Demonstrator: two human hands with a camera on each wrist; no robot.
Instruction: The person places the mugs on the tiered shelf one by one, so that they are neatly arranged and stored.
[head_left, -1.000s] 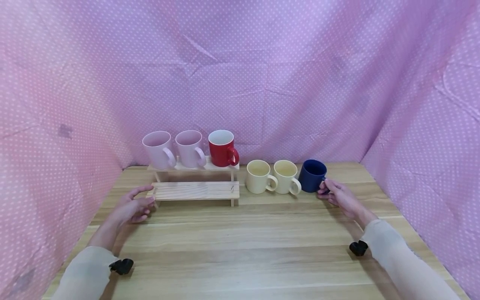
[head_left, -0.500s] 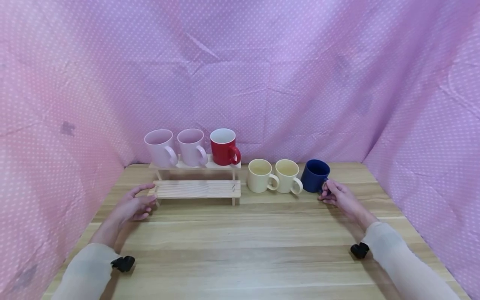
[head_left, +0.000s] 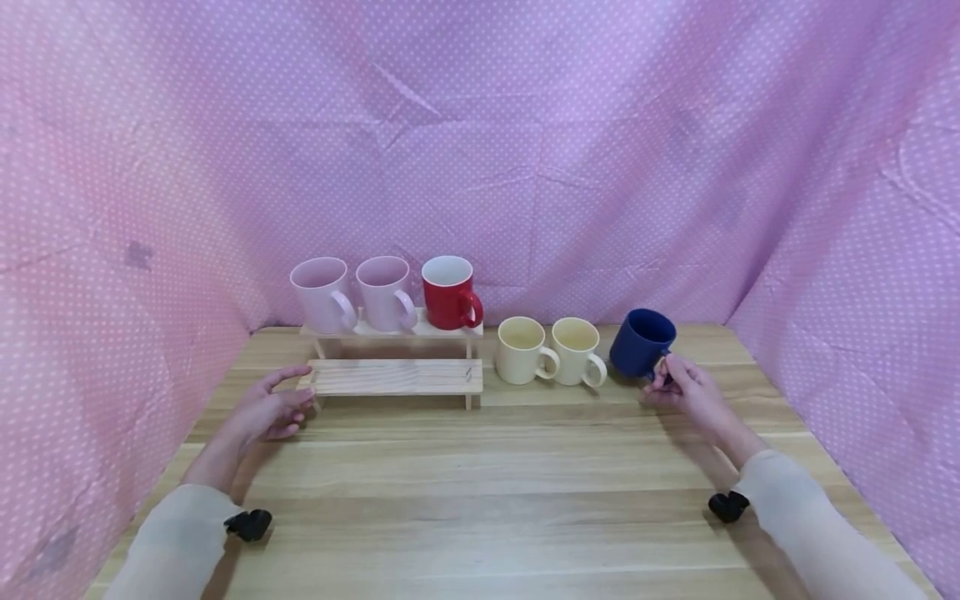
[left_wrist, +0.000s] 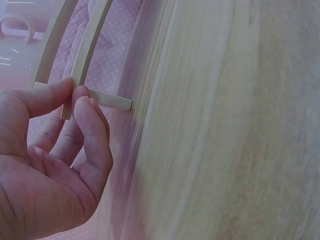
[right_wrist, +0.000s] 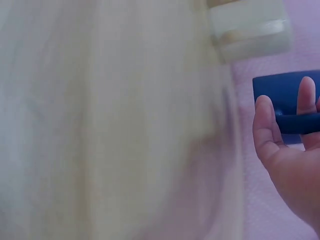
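A dark blue mug (head_left: 639, 346) hangs slightly tilted just off the table at the right. My right hand (head_left: 693, 398) grips it by the handle, and in the right wrist view the fingers pass around that handle (right_wrist: 297, 123). At the left, my left hand (head_left: 258, 414) pinches the end of the lower board of a two-tier wooden rack (head_left: 397, 377). The left wrist view has the thumb and fingertips on either side of the board's end (left_wrist: 82, 67). Two pale pink mugs, one left (head_left: 322, 300) and one right (head_left: 384, 298), stand on the upper tier beside a red mug (head_left: 447, 296).
Two cream mugs, one near the rack (head_left: 517, 354) and one near the blue mug (head_left: 573, 354), stand upright on the wooden table (head_left: 480, 483). Pink dotted cloth (head_left: 525, 167) hangs behind and along both sides.
The blue mug has risen off the table, tipped, and shifted a little right with my right hand. My left hand keeps its place on the rack.
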